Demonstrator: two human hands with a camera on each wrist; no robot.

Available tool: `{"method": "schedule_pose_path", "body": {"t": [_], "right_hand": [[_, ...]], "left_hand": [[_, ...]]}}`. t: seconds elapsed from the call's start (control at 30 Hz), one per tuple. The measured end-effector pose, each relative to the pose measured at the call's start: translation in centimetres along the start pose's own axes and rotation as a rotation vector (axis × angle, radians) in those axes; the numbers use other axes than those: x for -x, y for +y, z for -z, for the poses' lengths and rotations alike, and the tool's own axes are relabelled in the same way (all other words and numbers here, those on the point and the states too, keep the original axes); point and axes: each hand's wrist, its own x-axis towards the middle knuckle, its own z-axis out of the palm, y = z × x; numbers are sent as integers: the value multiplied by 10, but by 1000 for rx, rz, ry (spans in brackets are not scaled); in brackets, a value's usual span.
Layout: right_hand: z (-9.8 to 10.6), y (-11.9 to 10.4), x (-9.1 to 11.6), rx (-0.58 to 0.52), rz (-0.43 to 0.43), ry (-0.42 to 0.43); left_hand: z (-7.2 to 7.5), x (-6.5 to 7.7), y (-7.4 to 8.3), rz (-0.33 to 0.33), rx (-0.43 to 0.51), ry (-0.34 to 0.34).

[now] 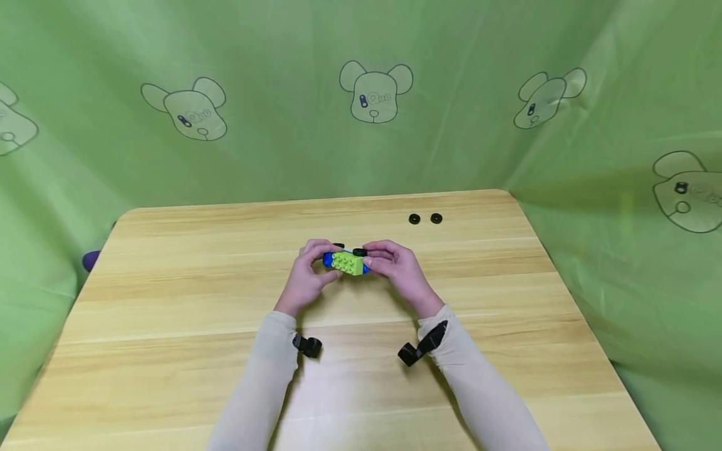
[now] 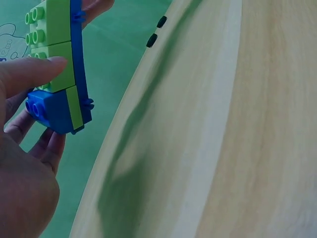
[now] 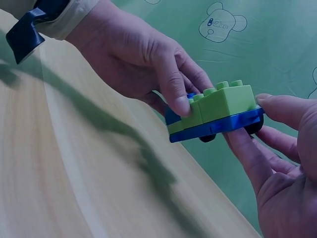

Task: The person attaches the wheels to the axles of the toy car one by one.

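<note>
Both hands hold a toy block car (image 1: 346, 264) above the table, with lime-green studded bricks (image 3: 233, 100) on a blue base (image 3: 218, 127). My left hand (image 1: 307, 275) grips one end, its thumb on the green brick and its fingers round the blue sloped brick (image 2: 52, 111). At the other end my right hand (image 1: 402, 269) pinches the car, thumb against the end and fingers around the wheel side. A black wheel (image 3: 254, 126) sits under the base beside the right fingers, and another black wheel (image 3: 207, 138) shows farther along. The far side is hidden.
Two loose black wheels, a left one (image 1: 414, 218) and a right one (image 1: 436, 218), lie near the back edge of the wooden table (image 1: 186, 313). A green curtain (image 1: 282, 150) with bear-head drawings hangs behind and beside it. Something purple (image 1: 90, 260) shows past the left edge.
</note>
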Motion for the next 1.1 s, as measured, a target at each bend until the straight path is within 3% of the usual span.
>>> {"method": "schedule_pose_path", "body": {"t": [0.17, 0.37, 0.73, 1.1], "right_hand": [[2, -5, 0, -24, -28, -14], [5, -7, 1, -67, -22, -28], [-1, -8, 3, -87, 159, -21], [-6, -2, -1, 15, 172, 21]], "left_hand": [[0, 1, 0, 7, -31, -1], [-1, 2, 6, 42, 20, -12], [-4, 4, 3, 152, 130, 10], [-6, 5, 11, 181, 189, -90]]}}
